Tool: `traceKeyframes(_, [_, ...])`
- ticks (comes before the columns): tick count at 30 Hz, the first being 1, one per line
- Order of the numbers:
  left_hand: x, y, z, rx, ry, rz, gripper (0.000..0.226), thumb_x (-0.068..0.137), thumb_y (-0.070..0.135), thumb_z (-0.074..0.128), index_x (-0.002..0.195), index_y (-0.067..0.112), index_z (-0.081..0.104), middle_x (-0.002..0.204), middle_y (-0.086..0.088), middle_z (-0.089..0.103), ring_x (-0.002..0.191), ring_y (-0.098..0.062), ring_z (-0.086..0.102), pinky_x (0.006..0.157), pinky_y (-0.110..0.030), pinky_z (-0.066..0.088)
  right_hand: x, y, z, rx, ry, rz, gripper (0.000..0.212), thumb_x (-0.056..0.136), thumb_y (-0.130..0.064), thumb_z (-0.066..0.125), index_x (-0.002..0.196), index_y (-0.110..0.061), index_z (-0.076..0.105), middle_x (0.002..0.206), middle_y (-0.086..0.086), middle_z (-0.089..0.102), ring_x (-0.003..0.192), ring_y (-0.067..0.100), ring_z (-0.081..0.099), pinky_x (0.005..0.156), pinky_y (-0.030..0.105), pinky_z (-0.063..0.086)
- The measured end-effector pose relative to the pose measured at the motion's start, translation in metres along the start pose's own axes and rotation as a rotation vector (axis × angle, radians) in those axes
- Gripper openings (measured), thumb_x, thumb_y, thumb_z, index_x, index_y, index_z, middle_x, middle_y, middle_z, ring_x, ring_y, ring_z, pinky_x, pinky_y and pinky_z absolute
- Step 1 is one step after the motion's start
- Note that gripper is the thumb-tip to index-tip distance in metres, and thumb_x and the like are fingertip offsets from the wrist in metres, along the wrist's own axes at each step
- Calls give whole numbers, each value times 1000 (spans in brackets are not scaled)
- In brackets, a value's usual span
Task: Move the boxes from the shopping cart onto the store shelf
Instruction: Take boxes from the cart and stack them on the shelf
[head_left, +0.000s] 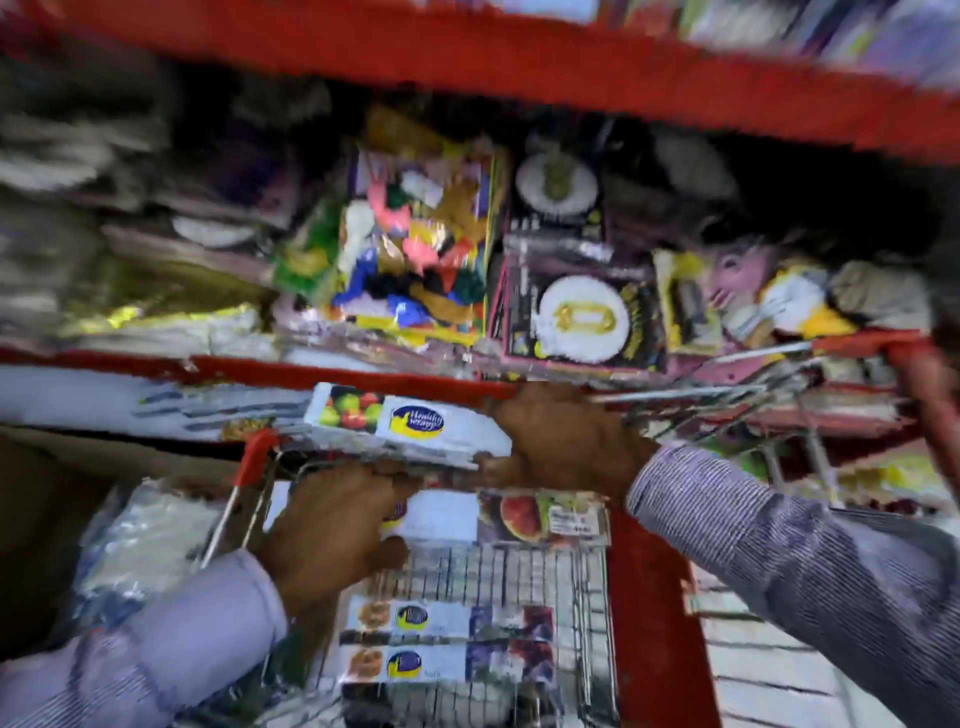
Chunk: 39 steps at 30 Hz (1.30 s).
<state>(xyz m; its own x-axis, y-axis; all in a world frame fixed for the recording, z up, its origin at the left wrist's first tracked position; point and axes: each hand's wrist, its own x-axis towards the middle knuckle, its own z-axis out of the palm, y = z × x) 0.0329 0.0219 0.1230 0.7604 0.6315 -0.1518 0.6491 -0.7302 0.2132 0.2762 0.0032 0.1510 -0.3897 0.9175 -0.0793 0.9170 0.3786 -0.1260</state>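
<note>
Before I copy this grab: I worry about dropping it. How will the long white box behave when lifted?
The long white box looks stiff, probably light: the right hand grips one end without visible sag. Its glossy face may be slippery, and its length could make it swing.

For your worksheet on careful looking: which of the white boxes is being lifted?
The top box, gripped at its end by the right hand; the other boxes lie in the cart.

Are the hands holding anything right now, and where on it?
The right hand grips the right end of a long white wrap box near the shelf edge. The left hand rests on another box in the cart; a grip cannot be told.
</note>
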Motion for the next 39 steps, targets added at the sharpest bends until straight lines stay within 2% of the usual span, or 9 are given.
traceKeyframes(2, [-8, 9, -54, 37, 64, -35, 61, 39, 58, 70, 94, 32, 74, 82, 4, 78, 69, -21, 74, 49, -24, 56, -2, -11, -62, -15, 68, -2, 49, 80, -58, 62, 110, -20, 62, 94, 6, 73, 85, 29, 67, 63, 31, 42])
traceKeyframes(4, [-15, 17, -103, 41, 127, -84, 67, 43, 65, 61, 102, 35, 73, 94, 8, 78, 84, -18, 73, 61, -29, 60, -6, -22, -124, -23, 138, -1, 43, 76, -58, 62, 100, -23, 63, 86, 5, 72, 77, 30, 66, 58, 28, 33])
traceKeyframes(8, [-26, 34, -200, 46, 289, -73, 70, 45, 63, 61, 112, 43, 67, 96, 9, 77, 92, -16, 70, 71, -29, 56, -13, -39, -236, -124, 248, 3, 45, 74, -63, 59, 95, -23, 64, 69, 1, 63, 56, 24, 47, 51, 29, 31])
traceKeyframes(12, [-24, 40, -267, 90, 367, -64, 71, 49, 65, 63, 118, 49, 61, 108, 13, 73, 103, -11, 65, 81, -29, 53, -13, -38, -298, -170, 341, 24, 43, 74, -60, 53, 94, -23, 62, 80, 3, 70, 65, 24, 60, 54, 33, 47])
traceKeyframes(15, [-13, 39, -307, 88, 455, -32, 72, 48, 66, 60, 118, 50, 61, 110, 13, 72, 105, -9, 64, 83, -27, 52, -5, -25, -335, -194, 377, 63, 37, 77, -54, 56, 91, -20, 59, 86, 4, 66, 71, 24, 58, 58, 35, 47])
traceKeyframes(22, [28, 28, -359, 56, 471, -67, 61, 53, 55, 75, 113, 43, 69, 110, 16, 72, 101, -7, 63, 80, -21, 48, 46, 33, -362, -233, 282, 222, 40, 87, -45, 59, 108, -11, 59, 115, 15, 54, 99, 37, 58, 82, 44, 51])
traceKeyframes(30, [73, -1, -372, 13, 416, -61, 62, 51, 61, 76, 112, 45, 69, 111, 20, 72, 96, -6, 64, 79, -27, 54, 116, 85, -338, -272, 180, 317, 48, 87, -37, 61, 126, -9, 55, 127, 18, 51, 111, 38, 57, 91, 47, 51])
traceKeyframes(35, [88, -12, -364, -1, 397, -56, 66, 56, 59, 76, 117, 38, 69, 117, 19, 69, 105, -8, 60, 88, -28, 51, 124, 102, -328, -271, 199, 335, 50, 87, -36, 63, 128, -9, 54, 129, 16, 53, 115, 36, 55, 95, 44, 48])
traceKeyframes(39, [98, -8, -361, -6, 392, -49, 59, 57, 53, 78, 114, 38, 71, 115, 17, 72, 99, -8, 64, 78, -22, 50, 123, 105, -324, -240, 287, 313, 46, 85, -30, 67, 127, -12, 56, 129, 13, 54, 115, 35, 56, 93, 40, 48])
